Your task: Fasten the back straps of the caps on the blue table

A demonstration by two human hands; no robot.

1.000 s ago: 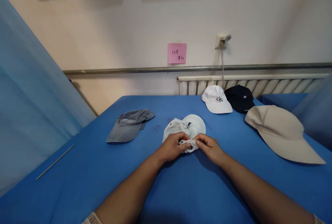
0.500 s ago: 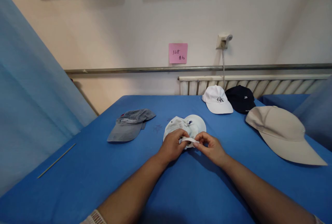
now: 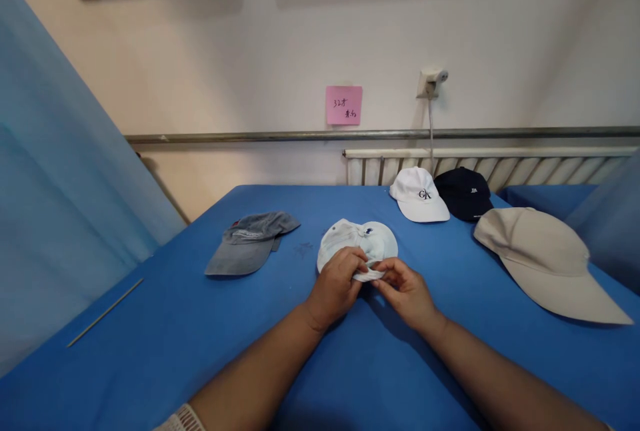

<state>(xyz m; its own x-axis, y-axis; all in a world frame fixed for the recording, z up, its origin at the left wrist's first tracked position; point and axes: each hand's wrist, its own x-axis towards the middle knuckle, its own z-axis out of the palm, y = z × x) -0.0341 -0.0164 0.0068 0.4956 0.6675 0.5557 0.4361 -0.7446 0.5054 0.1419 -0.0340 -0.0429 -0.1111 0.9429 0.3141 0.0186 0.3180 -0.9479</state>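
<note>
A pale, nearly white baseball cap (image 3: 345, 234) with a small dark blue emblem lies on the blue-covered table, its brim pointing away to the right. My left hand (image 3: 340, 283) is closed on the cap's near edge, around the strap at its back opening. Pinched between the fingertips of my right hand (image 3: 406, 290) is the other end of that strap. The cap's near side is partly hidden by my fingers.
To the left are a grey cap (image 3: 247, 248) and a thin stick (image 3: 106, 312). A white cap (image 3: 419, 196), a black cap (image 3: 463, 192) and a large beige cap (image 3: 543, 261) lie to the right. A radiator (image 3: 390, 168) stands behind the blue table (image 3: 220, 351).
My left hand has turned and its fingers have moved over the strap. The strap has dropped closer to the cap. My right hand keeps its pinch and has shifted slightly.
</note>
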